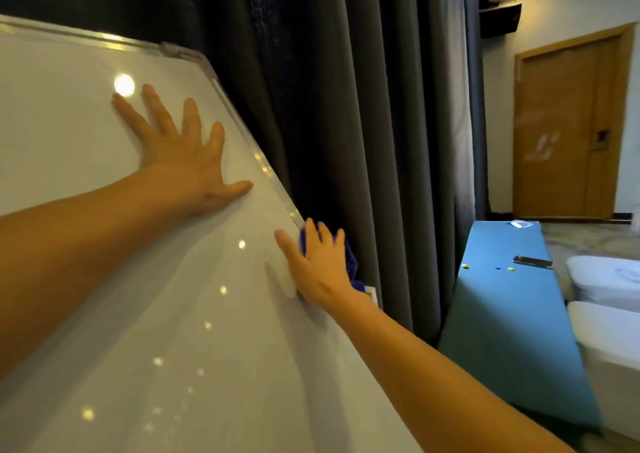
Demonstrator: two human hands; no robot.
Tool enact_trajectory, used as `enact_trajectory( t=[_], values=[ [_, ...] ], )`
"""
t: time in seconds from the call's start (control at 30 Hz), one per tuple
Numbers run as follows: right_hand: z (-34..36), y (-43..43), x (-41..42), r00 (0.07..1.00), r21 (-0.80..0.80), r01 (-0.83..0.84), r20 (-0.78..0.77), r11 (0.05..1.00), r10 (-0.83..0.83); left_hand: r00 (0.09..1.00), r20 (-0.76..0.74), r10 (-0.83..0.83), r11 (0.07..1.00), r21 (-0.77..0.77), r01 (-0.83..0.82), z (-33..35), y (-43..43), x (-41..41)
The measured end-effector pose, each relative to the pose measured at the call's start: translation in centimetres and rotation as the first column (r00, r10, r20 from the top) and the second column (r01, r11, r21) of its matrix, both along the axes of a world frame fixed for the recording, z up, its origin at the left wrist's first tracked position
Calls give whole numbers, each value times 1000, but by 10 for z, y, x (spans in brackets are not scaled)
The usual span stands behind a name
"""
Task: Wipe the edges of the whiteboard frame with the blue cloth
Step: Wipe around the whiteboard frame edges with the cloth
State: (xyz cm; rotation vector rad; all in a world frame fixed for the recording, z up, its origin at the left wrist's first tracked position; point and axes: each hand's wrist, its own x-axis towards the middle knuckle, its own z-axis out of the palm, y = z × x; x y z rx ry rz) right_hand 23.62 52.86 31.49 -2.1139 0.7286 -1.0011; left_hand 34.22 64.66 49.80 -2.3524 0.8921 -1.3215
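Head view shows the whiteboard [173, 331] leaning at a slant, its metal frame [242, 134] running along the top and down the right side in front of a dark curtain [363, 106].

The blue cloth [351, 262] sits on the frame's right edge, well below the frame's upper corner. It is bunched under the right hand [322, 272], and only a dark blue fold shows past the fingers on the curtain side. That hand lies flat over it: the fingers are straight and close together, pointing up along the frame, and the thumb is spread onto the white surface just inside the frame. It presses the cloth rather than clutching it.

The left hand [180, 161] rests inside the frame near the upper corner, palm down with all fingers splayed, holding nothing.

The cloth looks soft, light and limp, so it should fold round the narrow rail easily. It would likely slip out from under a flat palm on the smooth metal. Wrapping it over the rail, thumb on the face and fingers behind, seems the surer hold.

The board looks stiff but glossy and free to rock, which is probably why the left hand braces it. The frame's corner piece may snag the fabric.

Away from the frame, beyond the curtain, a blue table [512, 331] carries a phone [532, 262].
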Motion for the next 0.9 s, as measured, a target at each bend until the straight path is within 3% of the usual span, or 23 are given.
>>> enact_trajectory(
  t=[0.1, 0.17, 0.27, 0.4, 0.53, 0.67, 0.77, 0.9],
  values=[
    [-7, 27, 10, 988, -92, 9, 154, 996, 5, 1000, 23, 13, 999, -43, -12, -8, -10, -5],
    [-30, 30, -1, 970, -10, 68, 234, 998, -64, 1000, 14, 1, 999, -41, 0, -12, -15, -11],
    [-79, 30, -25, 961, 41, 139, 237, 989, -145, 999, 15, -38, 999, 13, 38, -20, -19, -14],
    [-112, 42, -44, 953, 32, 103, 282, 994, -108, 994, 24, -109, 984, 143, 105, -29, -24, -19],
    [-92, 29, -51, 946, 11, 190, 266, 982, -186, 983, 21, -183, 935, 313, 167, -42, -29, -27],
    [-62, -6, -48, 986, 6, 137, 96, 991, -137, 971, 34, -236, 886, 418, 200, -62, -26, -36],
    [-69, -1, -49, 965, 158, 80, 236, 984, -116, 971, 24, -238, 882, 425, 205, -72, -22, -41],
    [-100, 16, -67, 928, 73, 102, 352, 992, -121, 973, 16, -232, 877, 436, 202, -85, -18, -47]
  ],
)
